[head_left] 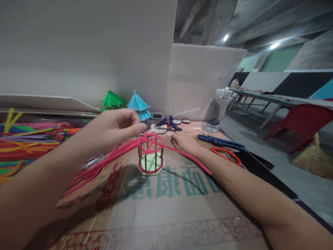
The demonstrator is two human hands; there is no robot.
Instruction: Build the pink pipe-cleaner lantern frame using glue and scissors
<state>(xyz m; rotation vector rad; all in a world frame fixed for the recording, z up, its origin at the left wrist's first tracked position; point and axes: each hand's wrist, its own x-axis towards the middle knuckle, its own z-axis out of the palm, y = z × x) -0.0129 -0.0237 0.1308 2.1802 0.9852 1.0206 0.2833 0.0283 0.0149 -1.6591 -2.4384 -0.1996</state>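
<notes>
A small frame [151,154] with dark posts, a pink top and a pale green base stands on the cardboard [161,215]. One long pink strip [192,158] runs from its top to the right, past my right forearm. My left hand [122,126] is above the frame's upper left, thumb and forefinger pinched together near the pink top; what lies between them is too small to tell. Right of the frame, my right hand [182,142] rests low with curled fingers, its fingertips hidden. A bundle of pink strips [104,166] lies left of the frame.
Colourful strips [33,142] fill the left side. Behind are a green roof model [113,100], a blue one [138,104], a glue gun [169,121] and red-rimmed rolls [185,121]. At right stand a water bottle [217,111], blue pliers [221,141] and orange-handled scissors [226,155].
</notes>
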